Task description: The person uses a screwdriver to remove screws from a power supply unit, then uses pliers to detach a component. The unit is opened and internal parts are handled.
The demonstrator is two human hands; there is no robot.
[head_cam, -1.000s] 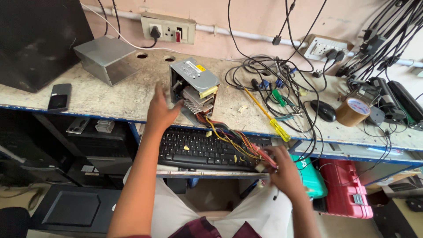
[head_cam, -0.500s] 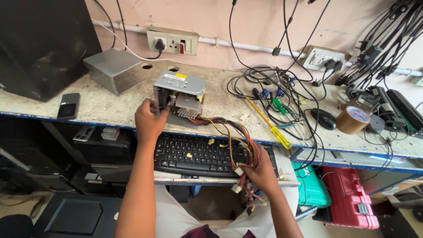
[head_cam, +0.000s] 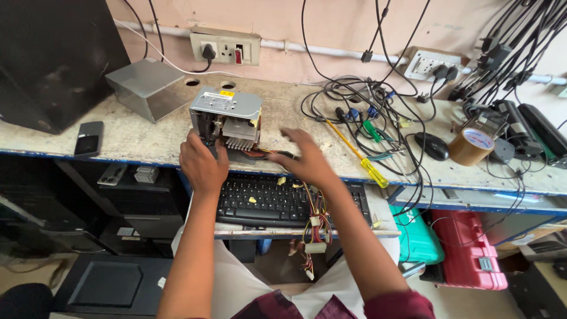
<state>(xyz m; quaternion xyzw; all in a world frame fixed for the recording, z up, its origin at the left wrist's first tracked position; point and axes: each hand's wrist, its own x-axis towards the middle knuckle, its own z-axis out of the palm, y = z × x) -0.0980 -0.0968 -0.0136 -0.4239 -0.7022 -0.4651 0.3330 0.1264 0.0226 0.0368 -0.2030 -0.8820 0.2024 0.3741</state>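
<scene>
An open metal power supply unit (head_cam: 227, 115) stands on the worn workbench (head_cam: 147, 142), its inner parts facing me. My left hand (head_cam: 204, 162) grips its lower front corner. A bundle of coloured wires (head_cam: 313, 227) runs from the unit over the bench edge and hangs down in front of the black keyboard (head_cam: 266, 201). My right hand (head_cam: 304, 156) is blurred, with fingers spread just above the wires at the bench edge, right of the unit. It holds nothing.
A loose grey metal cover (head_cam: 147, 85) and a black computer case (head_cam: 53, 59) stand at the left, with a phone (head_cam: 88, 139) near the edge. A yellow screwdriver (head_cam: 357, 156), tangled cables (head_cam: 378, 112), a mouse (head_cam: 431, 145) and a tape roll (head_cam: 471, 146) lie right.
My right hand has let go of the hanging wire ends below the keyboard and risen to the bench edge beside the unit. My left hand stays on the unit.
</scene>
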